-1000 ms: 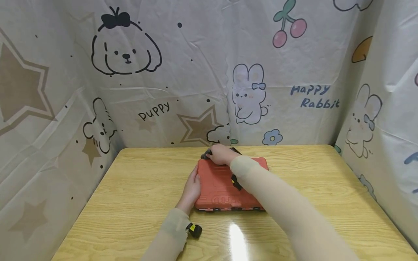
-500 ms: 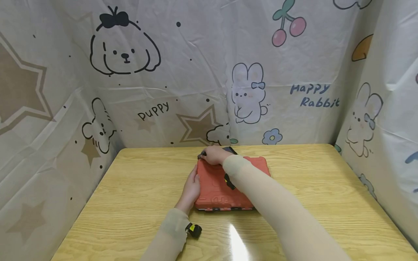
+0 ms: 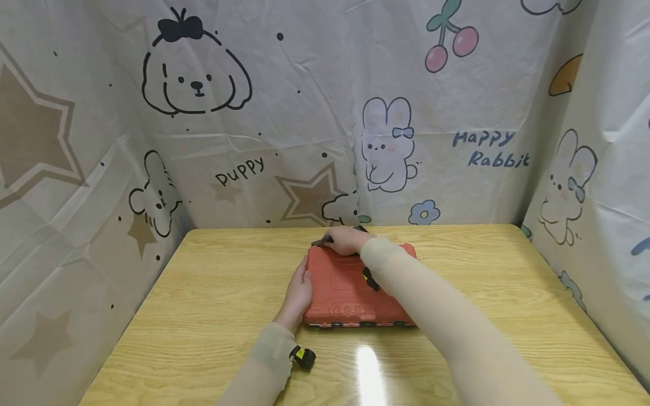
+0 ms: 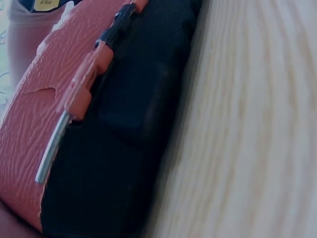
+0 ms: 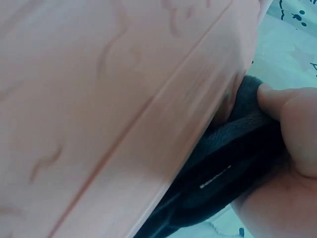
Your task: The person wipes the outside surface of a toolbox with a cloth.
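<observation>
A red plastic tool case (image 3: 330, 282) with a black lower half (image 4: 124, 148) lies shut on the wooden table. Along its near edge runs a hinge with a bare metal pin (image 4: 52, 148). My left hand (image 3: 297, 293) rests against the case's left side, fingers stretched along it and thumb by the lid edge. My right hand (image 3: 346, 241) reaches across the lid and grips a dark grey fleecy cloth (image 5: 237, 148) at the case's far edge. In the right wrist view, thumb and fingers pinch the bunched cloth against that side. The right sleeve hides part of the lid.
The wooden table (image 3: 228, 265) extends around the case. A printed cloth curtain (image 3: 304, 124) encloses the table's back and both sides, close behind the right hand. A small black camera (image 3: 303, 358) sits at the left wrist.
My right hand and the cloth slid left along the far edge of the case, then back to the right. The left hand stays at the case's left side.
</observation>
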The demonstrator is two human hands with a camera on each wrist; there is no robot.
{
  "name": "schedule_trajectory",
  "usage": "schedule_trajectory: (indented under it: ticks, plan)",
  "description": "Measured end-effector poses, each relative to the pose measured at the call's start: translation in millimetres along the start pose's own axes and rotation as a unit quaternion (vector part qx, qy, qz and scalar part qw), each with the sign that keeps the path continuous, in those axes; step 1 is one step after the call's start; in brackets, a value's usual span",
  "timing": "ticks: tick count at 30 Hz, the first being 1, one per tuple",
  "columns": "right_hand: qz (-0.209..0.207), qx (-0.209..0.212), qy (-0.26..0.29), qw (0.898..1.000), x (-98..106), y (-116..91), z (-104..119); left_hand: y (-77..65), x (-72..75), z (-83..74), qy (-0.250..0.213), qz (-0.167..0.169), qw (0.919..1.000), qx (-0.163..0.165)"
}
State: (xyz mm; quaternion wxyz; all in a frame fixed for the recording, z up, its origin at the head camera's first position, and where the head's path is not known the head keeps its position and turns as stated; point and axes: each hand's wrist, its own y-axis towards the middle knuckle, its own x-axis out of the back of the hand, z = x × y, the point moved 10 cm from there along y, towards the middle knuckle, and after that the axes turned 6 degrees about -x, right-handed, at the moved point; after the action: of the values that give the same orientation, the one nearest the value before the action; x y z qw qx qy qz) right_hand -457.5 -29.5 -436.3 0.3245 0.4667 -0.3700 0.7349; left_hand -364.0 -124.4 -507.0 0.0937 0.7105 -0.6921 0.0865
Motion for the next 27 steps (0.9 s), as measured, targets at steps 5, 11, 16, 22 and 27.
schedule_trajectory:
  ticks: [5,11,16,22,27]
  plan:
    - [-0.006,0.005,-0.004,1.0,2,-2,-10,-1.2,0.2,-0.8,0.003,-0.004,1.0,0.001]
    - [-0.008,0.017,0.001,1.0,2,-1,-19,-1.0,0.1,0.0,0.008,-0.01,0.9999,0.008]
    - [-0.009,0.015,-0.015,1.0,5,-2,-31,-0.5,0.2,0.3,0.008,-0.011,0.9998,0.011]
    - [0.007,0.004,-0.03,1.0,7,-7,-47,-1.3,-0.5,-0.2,0.002,-0.01,0.9998,0.017]
    - [0.018,0.002,-0.034,0.999,8,-12,-57,-1.0,0.0,0.2,0.001,-0.011,0.9997,0.022]
